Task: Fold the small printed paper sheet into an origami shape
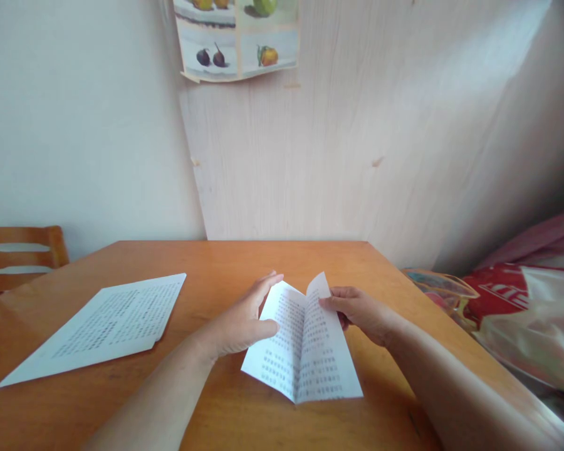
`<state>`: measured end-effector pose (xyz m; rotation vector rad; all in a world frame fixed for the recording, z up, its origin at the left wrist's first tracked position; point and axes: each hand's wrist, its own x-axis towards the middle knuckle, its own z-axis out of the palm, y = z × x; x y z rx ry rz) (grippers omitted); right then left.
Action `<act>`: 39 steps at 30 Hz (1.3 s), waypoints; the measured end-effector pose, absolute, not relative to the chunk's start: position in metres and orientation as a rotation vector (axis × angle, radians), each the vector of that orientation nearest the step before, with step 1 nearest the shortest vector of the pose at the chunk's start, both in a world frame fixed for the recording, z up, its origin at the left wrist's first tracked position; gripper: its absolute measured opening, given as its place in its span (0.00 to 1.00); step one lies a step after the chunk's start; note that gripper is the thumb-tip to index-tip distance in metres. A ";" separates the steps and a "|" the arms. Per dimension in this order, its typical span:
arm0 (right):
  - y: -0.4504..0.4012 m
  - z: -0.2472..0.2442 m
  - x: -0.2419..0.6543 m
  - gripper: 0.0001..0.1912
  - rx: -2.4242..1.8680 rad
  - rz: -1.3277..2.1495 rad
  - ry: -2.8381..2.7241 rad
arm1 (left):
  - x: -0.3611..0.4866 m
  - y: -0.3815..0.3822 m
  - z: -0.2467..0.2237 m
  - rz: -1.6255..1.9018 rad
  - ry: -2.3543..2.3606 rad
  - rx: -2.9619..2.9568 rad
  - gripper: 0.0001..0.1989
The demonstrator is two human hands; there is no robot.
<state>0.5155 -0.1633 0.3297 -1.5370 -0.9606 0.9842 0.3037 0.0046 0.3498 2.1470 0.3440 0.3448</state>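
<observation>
A printed sheet of paper (305, 351) with a crease down its middle is partly folded, its two halves angled like an opened booklet. My left hand (247, 319) holds the left half, thumb on the printed face and fingers curving round the outer edge and behind. On the other side, my right hand (357, 310) pinches the right half near its upper outer edge, thumb in front and the other fingers mostly hidden behind. The sheet's lower edge is close to the wooden table (225, 413); whether it touches is unclear.
More printed paper (117, 319) lies flat on the table at the left, possibly several sheets. A wooden chair (23, 257) stands beyond the left edge. Plastic bags, one red and white (502, 294), crowd the right side. A fruit poster (237, 47) hangs on the back wall.
</observation>
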 end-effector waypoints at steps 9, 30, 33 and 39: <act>-0.164 0.327 0.524 0.08 -1.630 0.917 -0.951 | 0.304 0.002 0.339 0.135 0.160 2.610 0.37; -0.163 0.296 0.546 0.43 -2.106 0.399 -1.147 | 0.302 0.003 0.333 0.065 0.091 2.578 0.25; -0.162 0.296 0.544 0.43 -2.150 0.358 -1.186 | 0.303 0.002 0.333 0.107 0.086 2.567 0.23; -0.165 0.312 0.535 0.33 -2.313 0.257 -1.292 | 0.306 -0.002 0.335 0.093 0.149 2.628 0.19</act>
